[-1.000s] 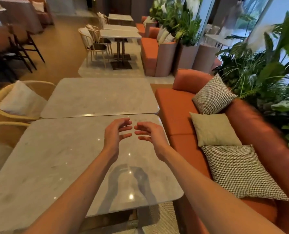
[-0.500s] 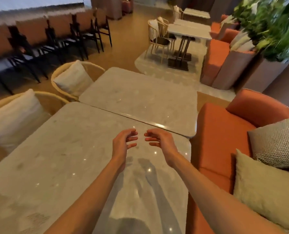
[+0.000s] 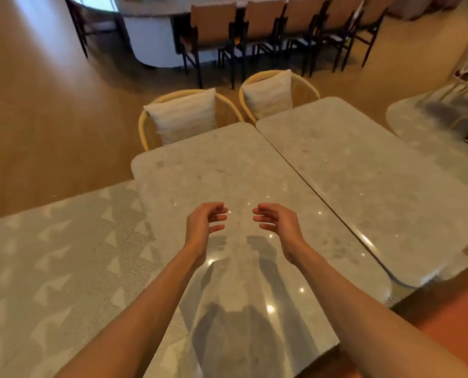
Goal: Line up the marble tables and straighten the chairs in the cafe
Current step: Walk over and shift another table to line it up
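Two grey marble tables stand side by side with a thin seam between them. The near marble table [image 3: 200, 170] lies under my arms, and the second marble table [image 3: 363, 165] adjoins it on the right. My left hand [image 3: 204, 227] and my right hand [image 3: 277, 223] hover above the near table, palms facing each other, fingers loosely curled, holding nothing. Two rattan chairs with white cushions face the tables' far edges: the left rattan chair [image 3: 183, 115] and the right rattan chair [image 3: 276, 94].
A patterned pale rug [image 3: 49, 255] lies on the wooden floor at left. A row of dark-framed brown chairs [image 3: 268, 31] lines a counter at the back. The orange sofa [image 3: 451, 309] shows at bottom right. Another table's base stands at far right.
My view has swung left, from the sofa and plants toward the rattan chairs and the counter. Both hands keep the same loosely curled pose above the near table.
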A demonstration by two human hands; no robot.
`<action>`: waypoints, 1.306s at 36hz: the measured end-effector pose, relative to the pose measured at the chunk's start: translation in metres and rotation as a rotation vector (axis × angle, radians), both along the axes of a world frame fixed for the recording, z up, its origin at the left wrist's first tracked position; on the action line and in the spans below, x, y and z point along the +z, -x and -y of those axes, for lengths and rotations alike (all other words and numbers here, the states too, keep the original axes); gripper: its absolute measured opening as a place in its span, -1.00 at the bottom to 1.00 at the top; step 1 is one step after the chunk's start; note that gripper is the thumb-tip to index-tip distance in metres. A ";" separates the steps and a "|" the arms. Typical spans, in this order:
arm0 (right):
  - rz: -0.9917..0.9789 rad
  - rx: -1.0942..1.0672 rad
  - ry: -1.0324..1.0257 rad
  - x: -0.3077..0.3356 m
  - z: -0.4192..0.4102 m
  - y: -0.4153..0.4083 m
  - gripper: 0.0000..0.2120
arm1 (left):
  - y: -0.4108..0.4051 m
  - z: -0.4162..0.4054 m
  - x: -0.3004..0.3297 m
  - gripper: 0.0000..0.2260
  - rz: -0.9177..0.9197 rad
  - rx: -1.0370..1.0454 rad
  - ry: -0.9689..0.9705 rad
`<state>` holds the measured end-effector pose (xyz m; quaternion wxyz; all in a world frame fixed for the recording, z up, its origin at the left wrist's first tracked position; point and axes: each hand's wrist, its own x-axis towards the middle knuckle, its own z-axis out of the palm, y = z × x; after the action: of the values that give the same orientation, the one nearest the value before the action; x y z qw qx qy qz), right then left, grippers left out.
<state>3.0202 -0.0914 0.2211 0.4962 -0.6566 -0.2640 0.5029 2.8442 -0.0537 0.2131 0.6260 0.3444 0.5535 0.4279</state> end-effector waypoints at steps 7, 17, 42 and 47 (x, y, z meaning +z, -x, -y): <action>0.032 0.058 0.035 -0.014 0.028 0.000 -0.80 | 0.003 0.037 -0.029 -0.79 0.034 0.053 0.081; 0.031 0.181 0.113 -0.046 0.058 -0.037 -0.81 | -0.028 0.099 -0.073 -0.83 0.054 0.183 0.232; -0.107 0.331 0.568 -0.167 0.198 -0.186 -0.74 | -0.173 0.280 -0.168 -0.76 0.197 0.850 0.505; -0.067 0.314 0.736 -0.181 0.231 -0.207 -0.52 | -0.192 0.289 -0.176 -0.67 0.112 0.990 0.601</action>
<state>3.2274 -0.3228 0.0405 0.1532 -0.7254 -0.1473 0.6547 3.0363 -0.3426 0.0370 0.4502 -0.1713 0.7117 0.5113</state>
